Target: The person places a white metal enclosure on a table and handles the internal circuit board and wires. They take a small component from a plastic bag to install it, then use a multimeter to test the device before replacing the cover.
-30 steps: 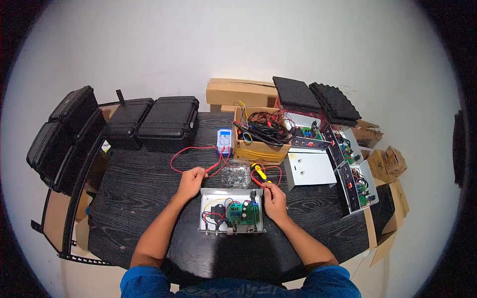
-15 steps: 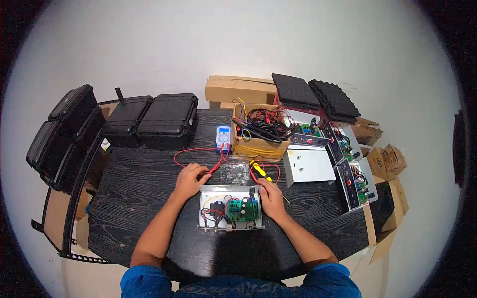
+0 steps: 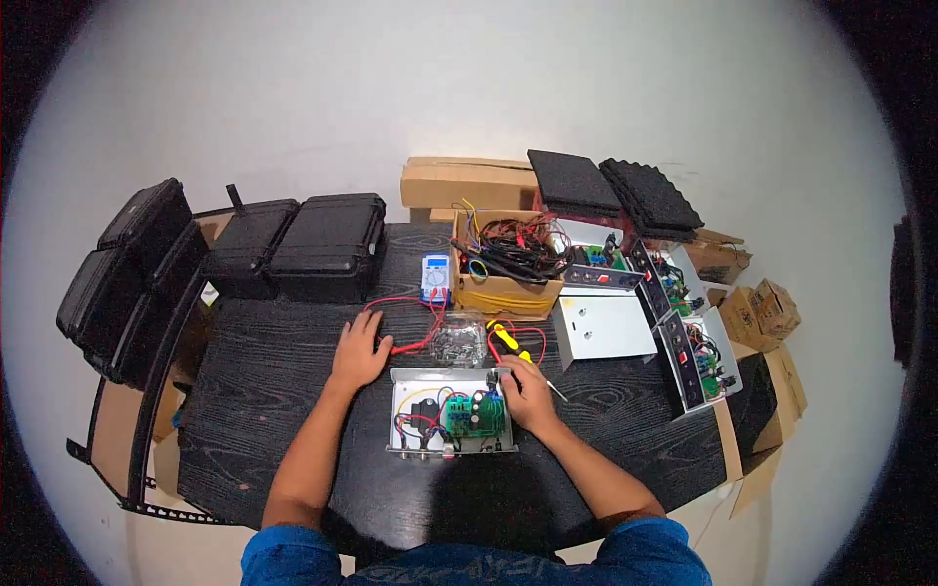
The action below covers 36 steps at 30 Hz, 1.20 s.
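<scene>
My left hand (image 3: 360, 354) lies flat on the black table with its fingers spread, its thumb beside a red test probe (image 3: 414, 346). My right hand (image 3: 528, 393) rests at the right back corner of an open metal enclosure (image 3: 401, 396), fingers loosely bent and apart. A green circuit board (image 3: 476, 415) with coloured wires sits inside the enclosure. Just beyond the right fingertips is a yellow-and-black screwdriver (image 3: 508, 340), beside a red lead. A blue-and-white multimeter (image 3: 436, 277) stands farther back, and a clear tray of small screws (image 3: 457, 344) lies between the hands.
A cardboard box (image 3: 508, 300) full of wires is at the back. On the right are a white metal cover (image 3: 608, 329) and several open units (image 3: 692, 361) with boards. Black hard cases (image 3: 330, 239) line the left, with black foam sheets (image 3: 575, 181) at the back right.
My left hand has moved left, away from the red probe, and its fingers have spread onto the table. My right hand stays by the enclosure corner. The view has shifted slightly.
</scene>
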### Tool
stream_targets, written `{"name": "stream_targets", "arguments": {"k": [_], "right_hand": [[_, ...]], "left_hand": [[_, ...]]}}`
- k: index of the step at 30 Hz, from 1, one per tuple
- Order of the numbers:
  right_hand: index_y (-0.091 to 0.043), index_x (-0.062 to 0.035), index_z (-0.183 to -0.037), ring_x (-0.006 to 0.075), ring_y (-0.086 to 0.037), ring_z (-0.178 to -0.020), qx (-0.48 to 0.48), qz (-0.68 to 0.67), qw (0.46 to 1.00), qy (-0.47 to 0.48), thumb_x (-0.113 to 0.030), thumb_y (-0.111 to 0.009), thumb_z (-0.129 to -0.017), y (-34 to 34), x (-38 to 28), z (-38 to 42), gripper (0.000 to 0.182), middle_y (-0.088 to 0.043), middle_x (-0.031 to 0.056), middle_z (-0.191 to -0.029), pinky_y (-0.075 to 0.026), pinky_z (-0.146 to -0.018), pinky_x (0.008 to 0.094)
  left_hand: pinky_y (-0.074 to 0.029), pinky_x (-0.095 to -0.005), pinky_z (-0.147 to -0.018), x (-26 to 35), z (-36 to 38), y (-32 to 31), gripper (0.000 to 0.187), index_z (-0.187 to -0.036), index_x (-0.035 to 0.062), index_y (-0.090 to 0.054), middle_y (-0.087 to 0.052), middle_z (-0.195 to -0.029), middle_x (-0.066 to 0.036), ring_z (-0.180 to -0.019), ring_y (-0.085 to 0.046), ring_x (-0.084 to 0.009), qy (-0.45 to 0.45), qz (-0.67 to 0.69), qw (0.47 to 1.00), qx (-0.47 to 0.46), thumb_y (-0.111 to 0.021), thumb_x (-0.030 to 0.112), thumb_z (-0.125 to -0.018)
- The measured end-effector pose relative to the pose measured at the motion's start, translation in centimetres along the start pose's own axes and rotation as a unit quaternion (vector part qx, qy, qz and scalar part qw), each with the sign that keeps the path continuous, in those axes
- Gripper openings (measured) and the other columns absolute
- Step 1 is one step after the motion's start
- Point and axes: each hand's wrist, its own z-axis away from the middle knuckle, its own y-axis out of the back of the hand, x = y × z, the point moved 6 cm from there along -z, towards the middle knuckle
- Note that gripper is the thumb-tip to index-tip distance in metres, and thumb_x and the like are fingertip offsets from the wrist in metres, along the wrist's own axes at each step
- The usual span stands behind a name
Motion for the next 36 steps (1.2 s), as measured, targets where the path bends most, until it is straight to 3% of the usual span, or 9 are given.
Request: {"name": "stream_targets", "arguments": {"k": [7,13,17,23,26,29,32,33,36], "right_hand": [[-0.070,0.0002,-0.113,0.0382,-0.065,-0.117,0.005,-0.002,1.000,0.021,-0.018,-0.061,-0.097,-0.4,0.6,0.2,0.026,-0.070,0.0198,-0.123,-0.049,-0.104,0.0451],[-0.070,0.0002,-0.114,0.0377,-0.064,-0.117,-0.001,0.003,1.000,0.014,-0.018,-0.061,-0.097,-0.3,0.5,0.1,0.026,-0.070,0.0191,-0.123,-0.049,-0.103,0.0446],[-0.070,-0.0006,-0.115,0.0361,-0.064,-0.119,0.000,-0.002,1.000,0.006,-0.014,-0.060,-0.097,0.1,-0.2,0.0,0.025,-0.069,0.0181,-0.123,-0.048,-0.105,0.0430],[-0.069,-0.0019,-0.117,0.0344,-0.065,-0.117,0.015,-0.038,0.999,0.015,-0.011,-0.059,-0.097,0.6,-0.5,0.0,0.025,-0.070,0.0169,-0.121,-0.048,-0.104,0.0414],[-0.068,-0.0018,-0.117,0.0357,-0.066,-0.113,0.027,-0.041,0.999,0.020,-0.011,-0.059,-0.096,0.7,-0.8,0.1,0.025,-0.070,0.0177,-0.118,-0.049,-0.101,0.0424],[-0.068,-0.0020,-0.117,0.0359,-0.066,-0.111,0.031,-0.045,0.998,0.007,-0.011,-0.059,-0.096,0.8,-1.0,0.1,0.025,-0.070,0.0179,-0.116,-0.050,-0.099,0.0425],[-0.068,-0.0022,-0.118,0.0347,-0.068,-0.107,0.044,-0.049,0.998,0.008,-0.011,-0.061,-0.096,1.1,-1.1,0.0,0.024,-0.071,0.0177,-0.113,-0.052,-0.096,0.0410],[-0.068,-0.0022,-0.118,0.0342,-0.068,-0.105,0.049,-0.050,0.997,0.011,-0.010,-0.061,-0.096,1.1,-1.2,0.1,0.024,-0.071,0.0176,-0.112,-0.052,-0.095,0.0404],[-0.068,-0.0024,-0.117,0.0264,-0.069,-0.101,0.092,-0.068,0.993,0.026,-0.008,-0.062,-0.098,1.3,-0.8,0.2,0.021,-0.072,0.0144,-0.110,-0.053,-0.090,0.0359]], "left_hand": [[-0.028,-0.0616,-0.120,1.6,-2.6,-1.3,0.057,-0.152,0.0063,-0.046,-0.045,-0.157,-0.021,-0.147,-0.040,-0.0392,-0.070,-0.027,0.996,-0.039,-0.049,0.038,-0.105],[-0.030,-0.0599,-0.120,1.4,-5.9,-2.5,0.052,-0.151,0.0051,-0.047,-0.048,-0.155,-0.020,-0.146,-0.043,-0.0367,-0.063,0.001,0.997,-0.054,-0.044,0.033,-0.107],[-0.036,-0.0501,-0.117,1.0,-5.9,-1.6,0.048,-0.145,-0.0017,-0.050,-0.052,-0.148,-0.024,-0.140,-0.047,-0.0387,-0.046,0.091,0.994,0.024,-0.042,0.028,-0.108],[-0.038,-0.0444,-0.115,0.1,-1.7,-0.3,0.047,-0.140,-0.0030,-0.054,-0.056,-0.140,-0.023,-0.132,-0.052,-0.0375,-0.027,0.177,0.965,0.189,-0.034,0.030,-0.112],[-0.038,-0.0420,-0.114,2.3,2.2,0.5,0.050,-0.138,-0.0024,-0.055,-0.060,-0.132,-0.022,-0.127,-0.056,-0.0353,-0.007,0.265,0.951,0.161,-0.027,0.031,-0.113],[-0.042,-0.0419,-0.110,3.9,6.5,-0.5,0.055,-0.135,-0.0017,-0.058,-0.066,-0.124,-0.021,-0.121,-0.061,-0.0355,0.033,0.344,0.936,0.072,-0.025,0.037,-0.113],[-0.045,-0.0427,-0.106,6.8,8.0,0.6,0.058,-0.130,-0.0014,-0.061,-0.069,-0.118,-0.020,-0.116,-0.065,-0.0366,0.057,0.320,0.945,0.024,-0.027,0.042,-0.112],[-0.050,-0.0438,-0.096,6.7,7.6,0.8,0.049,-0.122,0.0003,-0.065,-0.072,-0.110,-0.021,-0.108,-0.069,-0.0362,0.045,0.330,0.941,0.055,-0.037,0.039,-0.111],[-0.054,-0.0434,-0.085,6.6,7.1,0.4,0.035,-0.113,0.0009,-0.067,-0.073,-0.100,-0.021,-0.097,-0.073,-0.0362,0.086,0.284,0.955,0.024,-0.045,0.028,-0.109]]}}
